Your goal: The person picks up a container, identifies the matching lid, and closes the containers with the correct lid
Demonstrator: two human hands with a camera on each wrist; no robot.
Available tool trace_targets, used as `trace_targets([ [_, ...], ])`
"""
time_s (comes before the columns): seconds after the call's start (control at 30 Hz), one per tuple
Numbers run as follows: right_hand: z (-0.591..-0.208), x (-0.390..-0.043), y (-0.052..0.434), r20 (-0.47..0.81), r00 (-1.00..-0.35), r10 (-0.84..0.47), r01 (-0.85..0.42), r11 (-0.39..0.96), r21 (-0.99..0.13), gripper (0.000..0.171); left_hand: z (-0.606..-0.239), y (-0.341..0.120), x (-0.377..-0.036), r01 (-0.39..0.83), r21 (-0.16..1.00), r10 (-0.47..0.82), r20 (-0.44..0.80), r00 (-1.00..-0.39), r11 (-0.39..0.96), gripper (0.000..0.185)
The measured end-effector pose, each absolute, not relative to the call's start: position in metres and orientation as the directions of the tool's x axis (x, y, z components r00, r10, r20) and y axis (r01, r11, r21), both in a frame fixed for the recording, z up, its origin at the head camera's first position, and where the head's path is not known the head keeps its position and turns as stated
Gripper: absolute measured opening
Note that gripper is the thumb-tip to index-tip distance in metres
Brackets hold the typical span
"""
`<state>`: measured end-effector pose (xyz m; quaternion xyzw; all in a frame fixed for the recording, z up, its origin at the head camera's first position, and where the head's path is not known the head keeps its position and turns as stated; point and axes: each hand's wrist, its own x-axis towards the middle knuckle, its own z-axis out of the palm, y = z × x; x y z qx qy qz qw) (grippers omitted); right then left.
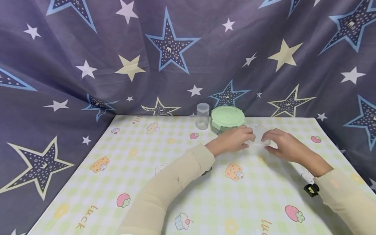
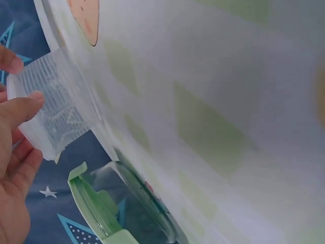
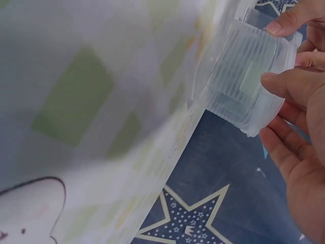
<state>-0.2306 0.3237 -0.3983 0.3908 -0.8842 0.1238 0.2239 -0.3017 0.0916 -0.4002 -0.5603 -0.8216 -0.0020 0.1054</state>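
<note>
A small see-through plastic container [image 1: 258,141] with ribbed walls stands toward the back right of the table. My left hand [image 1: 235,138] holds its left side, thumb in front and fingers over the top edge. From the other side my right hand [image 1: 283,143] grips it the same way. In the right wrist view the ribbed container [image 3: 241,76] has a pale rim at its top, under the thumbs; whether that is a separate lid I cannot tell. Its base looks to be on or close to the tablecloth. The left wrist view shows the container [image 2: 61,101] too.
A glass food box with a green lid [image 1: 227,116] stands left of the container, just behind my left hand. Beside it, farther left, is a transparent cylindrical jar [image 1: 202,116]. A checked tablecloth [image 1: 117,176] covers the table; a star-patterned curtain [image 1: 176,85] hangs behind.
</note>
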Motion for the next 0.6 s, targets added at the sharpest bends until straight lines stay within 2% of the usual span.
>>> trace_targets([
  [0.33, -0.402, -0.251, 0.338, 0.504, -0.653, -0.566, -0.692, 0.716, -0.093, 0.036, -0.396, 0.121, -0.313, 0.862, -0.088, 0.863, 0.137, -0.486, 0.499, 0.029],
  [0.6, -0.403, -0.266, 0.346, 0.469, -0.731, -0.496, -0.622, 0.767, -0.157, 0.029, -0.399, 0.136, -0.328, 0.840, -0.104, 0.843, 0.164, -0.513, 0.532, 0.027],
])
